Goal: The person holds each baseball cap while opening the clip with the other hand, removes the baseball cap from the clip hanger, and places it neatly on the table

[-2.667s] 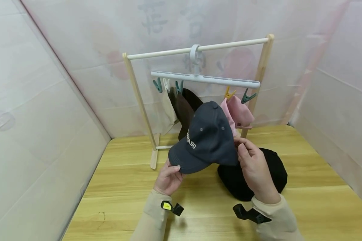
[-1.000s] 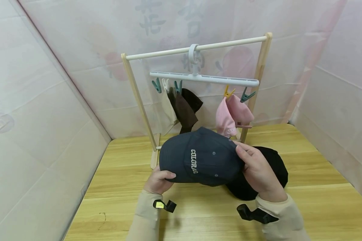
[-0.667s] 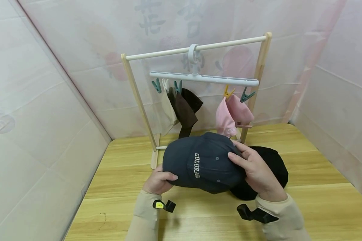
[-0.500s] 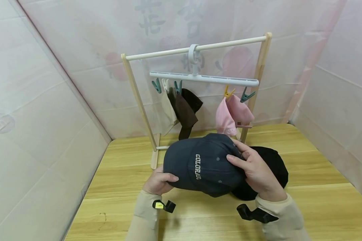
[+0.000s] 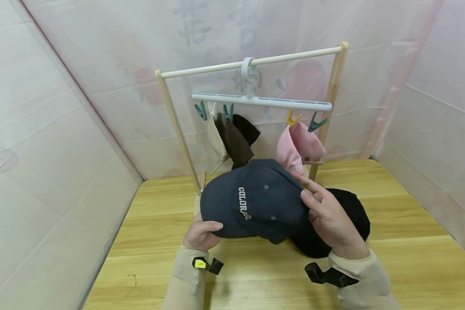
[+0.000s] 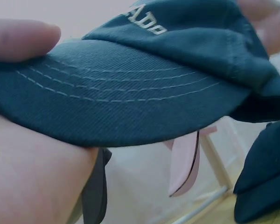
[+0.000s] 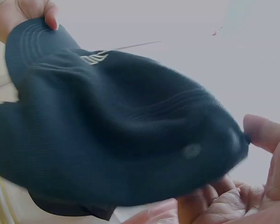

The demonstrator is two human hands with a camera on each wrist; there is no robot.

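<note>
At the centre of the head view, the navy cap [image 5: 255, 200] is held above the counter [image 5: 391, 267]. The left hand [image 5: 199, 232] pinches its brim, thumb on top, fingers [image 6: 32, 182] curled beneath. The right hand [image 5: 329, 217] holds the crown's back edge, fingers [image 5: 314, 193] only loosely bent. A black cap [image 5: 348, 215] lies just behind on the counter.

Pale printed fabric walls [image 5: 62, 142] enclose a wooden tabletop [image 5: 403, 258].

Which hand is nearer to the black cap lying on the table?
Right. The right hand hovers just above the black cap, holding the navy cap; the left hand pinches the navy brim farther away.
</note>
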